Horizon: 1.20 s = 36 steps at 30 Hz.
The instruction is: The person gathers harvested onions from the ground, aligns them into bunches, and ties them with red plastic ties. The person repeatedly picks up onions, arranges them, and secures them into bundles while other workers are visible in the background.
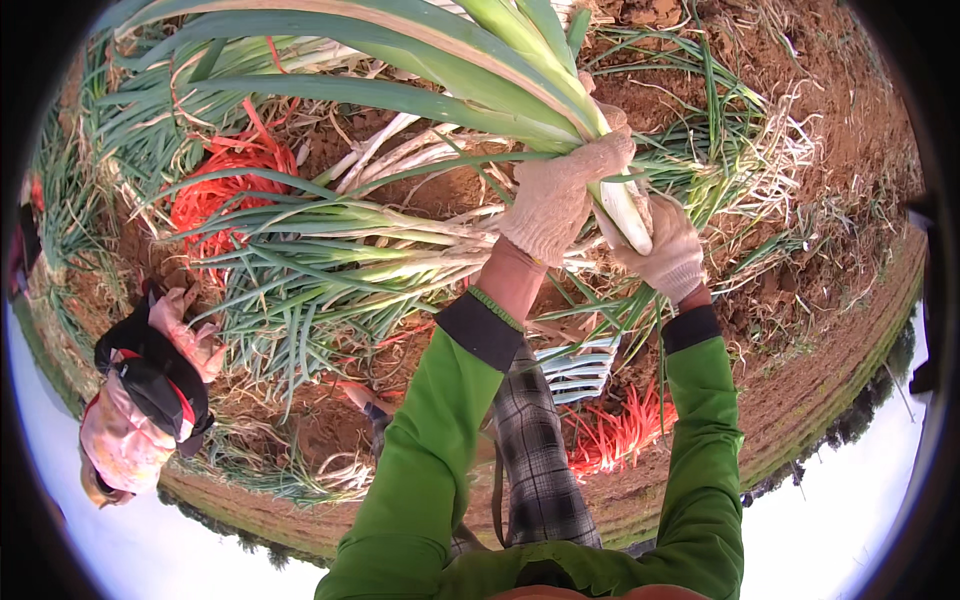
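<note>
My left hand (559, 187), in a knitted work glove, is closed around the stalks of a large green onion or leek (517, 90), whose broad green leaves fan out to the upper left. Close by its white base is my right hand (664, 244), gloved too, with its fingers against the lower end of the stalk. The roots are mostly hidden by the glove. Beneath my forearms lie long green onions (360, 262) with their white ends towards my hands. More onions (720, 157) lie on the soil to the right, white ends outward.
Red plastic ties (229, 180) lie in a heap at left, with more red ties (626, 431) near my legs beside a pale slatted plastic item (577, 367). A person (146, 397) in a dark cap is at lower left. Onion piles (135, 120) cover the soil at upper left.
</note>
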Each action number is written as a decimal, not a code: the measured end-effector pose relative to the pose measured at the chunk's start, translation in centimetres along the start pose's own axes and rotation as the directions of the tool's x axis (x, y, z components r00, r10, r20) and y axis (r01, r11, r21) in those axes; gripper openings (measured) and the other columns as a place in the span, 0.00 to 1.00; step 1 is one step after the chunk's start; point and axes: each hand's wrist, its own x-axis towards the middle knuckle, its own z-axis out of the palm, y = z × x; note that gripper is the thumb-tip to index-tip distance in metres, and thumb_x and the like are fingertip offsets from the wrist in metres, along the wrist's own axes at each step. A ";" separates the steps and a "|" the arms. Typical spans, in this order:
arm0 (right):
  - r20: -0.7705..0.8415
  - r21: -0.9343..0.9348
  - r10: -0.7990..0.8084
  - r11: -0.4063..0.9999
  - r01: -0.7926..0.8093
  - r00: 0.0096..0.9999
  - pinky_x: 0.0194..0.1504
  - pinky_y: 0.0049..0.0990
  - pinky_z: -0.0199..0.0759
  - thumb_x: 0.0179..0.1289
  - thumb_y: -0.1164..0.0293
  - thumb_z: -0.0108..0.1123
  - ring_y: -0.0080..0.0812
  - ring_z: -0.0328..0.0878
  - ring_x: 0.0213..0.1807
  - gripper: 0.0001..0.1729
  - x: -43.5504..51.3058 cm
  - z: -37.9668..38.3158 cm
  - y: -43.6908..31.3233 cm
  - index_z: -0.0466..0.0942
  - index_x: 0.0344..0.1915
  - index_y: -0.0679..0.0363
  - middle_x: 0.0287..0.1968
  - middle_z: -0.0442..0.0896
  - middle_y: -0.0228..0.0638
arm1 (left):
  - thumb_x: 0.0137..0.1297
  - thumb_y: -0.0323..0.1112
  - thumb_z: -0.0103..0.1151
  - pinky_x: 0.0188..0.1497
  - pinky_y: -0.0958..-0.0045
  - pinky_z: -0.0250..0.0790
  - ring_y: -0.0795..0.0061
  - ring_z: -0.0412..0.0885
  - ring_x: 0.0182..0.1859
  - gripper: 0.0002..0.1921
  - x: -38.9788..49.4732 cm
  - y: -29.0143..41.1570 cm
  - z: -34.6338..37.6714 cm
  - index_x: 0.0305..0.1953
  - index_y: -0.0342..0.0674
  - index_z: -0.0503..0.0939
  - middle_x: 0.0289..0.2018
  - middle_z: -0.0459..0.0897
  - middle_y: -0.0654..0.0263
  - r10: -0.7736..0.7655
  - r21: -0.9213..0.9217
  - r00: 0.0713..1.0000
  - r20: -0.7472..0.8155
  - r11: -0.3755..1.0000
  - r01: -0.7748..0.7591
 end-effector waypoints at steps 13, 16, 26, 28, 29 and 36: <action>0.058 -0.043 0.009 0.999 -0.006 0.998 0.69 0.53 0.69 0.50 0.46 0.78 0.61 0.71 0.70 0.59 -5.2 -15.6 -14.0 0.60 0.76 0.59 0.73 0.68 0.53 | 0.61 0.38 0.74 0.70 0.32 0.65 0.53 0.78 0.58 0.37 -24.3 21.6 9.5 0.69 0.47 0.65 0.52 0.80 0.62 0.611 0.137 0.773 0.171 0.762 -0.633; -0.266 0.044 -0.340 0.931 0.363 0.902 0.71 0.62 0.63 0.54 0.43 0.75 0.66 0.66 0.73 0.56 -3.0 -18.8 -24.8 0.62 0.74 0.62 0.72 0.69 0.55 | 0.60 0.43 0.79 0.73 0.32 0.57 0.59 0.76 0.55 0.38 -33.9 25.9 10.5 0.66 0.54 0.63 0.48 0.79 0.69 0.740 0.032 0.619 0.264 0.635 -0.772; 0.012 0.555 -0.832 0.467 0.689 0.554 0.54 0.45 0.79 0.43 0.63 0.84 0.50 0.85 0.52 0.39 -4.4 -27.8 -56.2 0.79 0.57 0.61 0.49 0.86 0.43 | 0.66 0.43 0.73 0.76 0.47 0.61 0.64 0.74 0.64 0.39 -71.8 33.3 7.2 0.72 0.50 0.62 0.51 0.76 0.71 0.993 -0.066 0.091 0.077 0.096 -0.993; 0.247 0.555 -0.887 0.459 0.694 0.390 0.50 0.44 0.80 0.46 0.58 0.83 0.50 0.85 0.48 0.33 -5.4 -27.6 -61.7 0.82 0.51 0.58 0.45 0.86 0.44 | 0.65 0.44 0.73 0.75 0.48 0.62 0.64 0.76 0.62 0.39 -78.0 33.0 5.2 0.72 0.50 0.62 0.51 0.77 0.70 0.998 0.056 0.024 -0.056 0.027 -0.998; 0.431 0.532 -0.853 0.504 0.680 0.295 0.49 0.44 0.80 0.47 0.55 0.82 0.51 0.86 0.47 0.31 -6.1 -27.4 -64.2 0.83 0.50 0.57 0.43 0.86 0.46 | 0.65 0.44 0.74 0.74 0.48 0.63 0.64 0.77 0.61 0.39 -80.9 32.5 4.0 0.72 0.49 0.62 0.51 0.77 0.70 0.990 0.116 -0.041 -0.133 -0.025 -0.993; 0.781 0.439 -0.618 0.439 0.784 -0.091 0.48 0.42 0.80 0.50 0.47 0.79 0.50 0.86 0.46 0.35 -13.8 -22.1 -78.6 0.82 0.50 0.61 0.42 0.86 0.47 | 0.68 0.57 0.65 0.69 0.47 0.67 0.58 0.78 0.57 0.38 -95.3 24.3 -7.8 0.69 0.38 0.66 0.55 0.78 0.59 0.676 0.267 -0.358 -0.644 -0.240 -0.933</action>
